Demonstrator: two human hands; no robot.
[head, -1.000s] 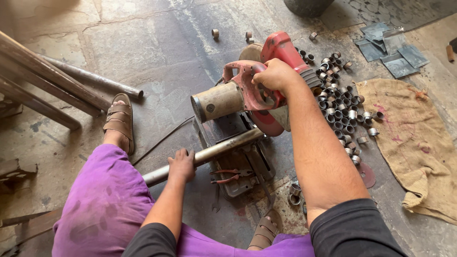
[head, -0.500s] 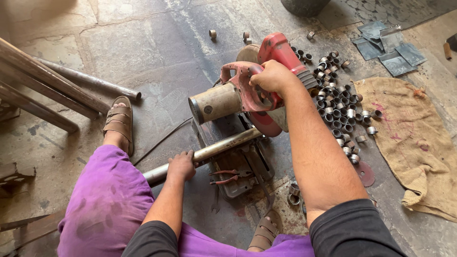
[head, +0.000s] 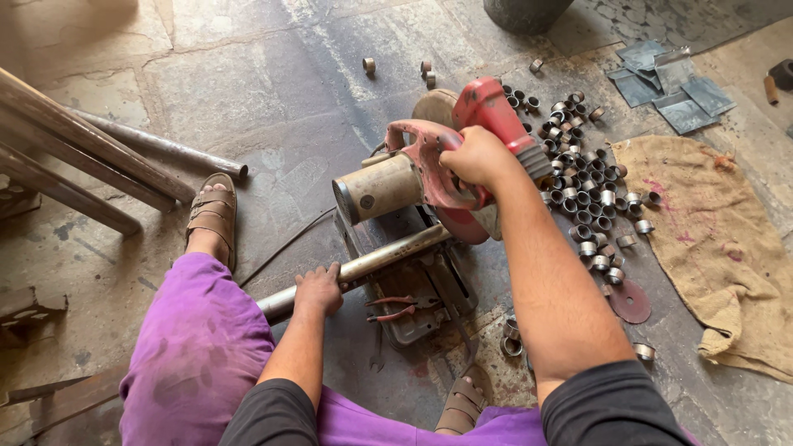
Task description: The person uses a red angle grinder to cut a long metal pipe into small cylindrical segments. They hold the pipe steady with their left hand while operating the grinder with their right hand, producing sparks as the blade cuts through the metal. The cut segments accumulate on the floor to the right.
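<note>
While person sits on stone floor point(head: 248, 91), burlap sack point(head: 710, 239) lies flat at right, grey metal sheets point(head: 673, 83) beyond it. Long steel pipes point(head: 91, 161) lean at left. Red chop saw point(head: 446, 173) stands between legs, head raised above base. Right hand point(head: 479, 157) wraps saw handle, fingers clamped tight around it. Steel tube point(head: 372, 264) lies across saw base under blade; left hand point(head: 318, 289) presses on it, fingers curled over top. Heap of cut rings point(head: 586, 186) lies just right of saw. Red-handled pliers point(head: 392, 307) rest on base near left hand.
</note>
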